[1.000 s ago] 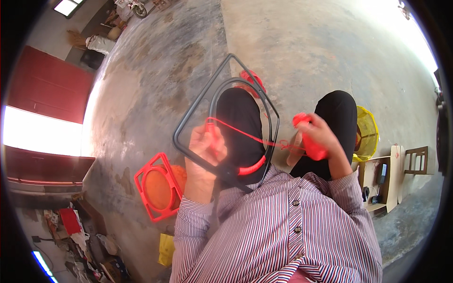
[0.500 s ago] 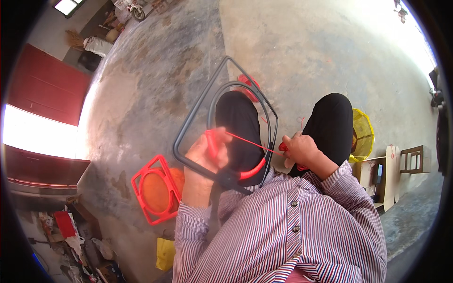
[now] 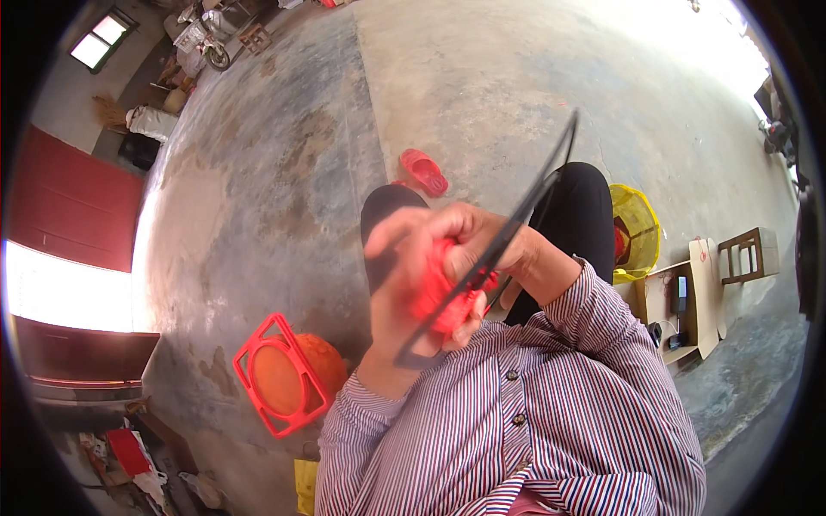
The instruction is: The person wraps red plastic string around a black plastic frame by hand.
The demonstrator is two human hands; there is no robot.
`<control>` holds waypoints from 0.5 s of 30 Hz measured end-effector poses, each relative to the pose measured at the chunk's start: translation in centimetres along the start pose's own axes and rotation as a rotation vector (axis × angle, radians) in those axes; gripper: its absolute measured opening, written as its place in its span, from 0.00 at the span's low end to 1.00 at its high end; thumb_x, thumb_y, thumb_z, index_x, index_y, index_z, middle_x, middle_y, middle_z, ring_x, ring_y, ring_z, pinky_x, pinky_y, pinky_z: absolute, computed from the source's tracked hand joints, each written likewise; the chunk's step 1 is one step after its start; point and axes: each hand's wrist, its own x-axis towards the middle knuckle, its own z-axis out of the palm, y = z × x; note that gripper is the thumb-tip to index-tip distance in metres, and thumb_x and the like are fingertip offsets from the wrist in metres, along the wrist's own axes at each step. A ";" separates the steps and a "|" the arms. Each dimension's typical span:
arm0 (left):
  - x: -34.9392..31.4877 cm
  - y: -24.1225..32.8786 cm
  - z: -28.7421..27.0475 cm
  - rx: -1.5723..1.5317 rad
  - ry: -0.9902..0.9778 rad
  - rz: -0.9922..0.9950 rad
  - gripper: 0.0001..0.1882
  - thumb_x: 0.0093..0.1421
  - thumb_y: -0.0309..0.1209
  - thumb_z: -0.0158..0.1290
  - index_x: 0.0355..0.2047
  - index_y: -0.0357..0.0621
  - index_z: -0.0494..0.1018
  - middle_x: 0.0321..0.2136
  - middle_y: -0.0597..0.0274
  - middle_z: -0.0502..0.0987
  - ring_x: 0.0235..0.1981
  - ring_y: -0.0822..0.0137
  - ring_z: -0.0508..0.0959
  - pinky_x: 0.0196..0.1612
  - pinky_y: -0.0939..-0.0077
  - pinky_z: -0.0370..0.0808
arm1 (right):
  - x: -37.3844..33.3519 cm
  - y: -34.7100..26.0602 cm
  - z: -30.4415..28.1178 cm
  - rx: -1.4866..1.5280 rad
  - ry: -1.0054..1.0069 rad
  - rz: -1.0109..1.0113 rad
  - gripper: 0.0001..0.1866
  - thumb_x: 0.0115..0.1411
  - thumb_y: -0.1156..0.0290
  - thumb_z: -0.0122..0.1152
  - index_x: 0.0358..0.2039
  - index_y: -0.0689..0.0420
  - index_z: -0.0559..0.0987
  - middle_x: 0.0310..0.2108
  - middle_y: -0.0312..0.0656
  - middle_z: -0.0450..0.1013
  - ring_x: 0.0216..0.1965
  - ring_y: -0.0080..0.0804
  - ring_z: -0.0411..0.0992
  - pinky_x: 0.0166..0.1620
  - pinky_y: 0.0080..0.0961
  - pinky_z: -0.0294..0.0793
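Observation:
Before my lap, my left hand (image 3: pixel 391 301), blurred by motion, is closed round the part of a black frame (image 3: pixel 516 228) that is wound with red cord (image 3: pixel 443 297). The frame, a square outline with a ring inside it, is turned nearly edge-on and slants up to the right. My right hand (image 3: pixel 473 236) has come against the left one, its fingers bent over the bundled red cord at the ring. Much of the ring is hidden behind both hands and the cord.
A red frame (image 3: pixel 298 370) leans on a round orange thing (image 3: pixel 325 361) on the floor at left. Ahead lies a red slipper (image 3: pixel 424 171). To the right stand a yellow basket (image 3: pixel 641 232), an opened cardboard box (image 3: pixel 705 301) and a small wooden stool (image 3: pixel 748 256).
The black frame has turned from face-on to nearly edge-on. My right hand has moved left and up to the left hand, and the taut red cord stretch between them no longer shows.

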 end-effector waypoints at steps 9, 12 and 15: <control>-1.1 0.4 -0.1 0.008 0.231 0.251 0.24 0.53 0.26 0.57 0.50 0.33 0.67 0.40 0.49 0.75 0.29 0.59 0.74 0.20 0.72 0.70 | -5.3 0.9 -0.3 -0.200 0.564 0.336 0.28 0.52 0.73 0.66 0.54 0.61 0.69 0.48 0.38 0.70 0.47 0.26 0.69 0.52 0.25 0.68; -0.4 0.6 0.9 0.226 0.506 0.394 0.22 0.52 0.27 0.59 0.48 0.36 0.69 0.36 0.54 0.76 0.26 0.65 0.73 0.19 0.76 0.68 | -4.9 0.6 3.2 -0.161 0.482 0.271 0.30 0.48 0.77 0.69 0.52 0.62 0.69 0.45 0.39 0.70 0.44 0.25 0.71 0.50 0.25 0.70; -0.2 0.4 1.0 0.343 0.436 0.428 0.23 0.51 0.26 0.59 0.48 0.39 0.69 0.34 0.55 0.76 0.25 0.66 0.73 0.18 0.77 0.66 | -4.2 1.5 4.3 0.041 0.666 0.119 0.23 0.51 0.83 0.63 0.49 0.61 0.70 0.47 0.39 0.70 0.50 0.25 0.69 0.53 0.28 0.68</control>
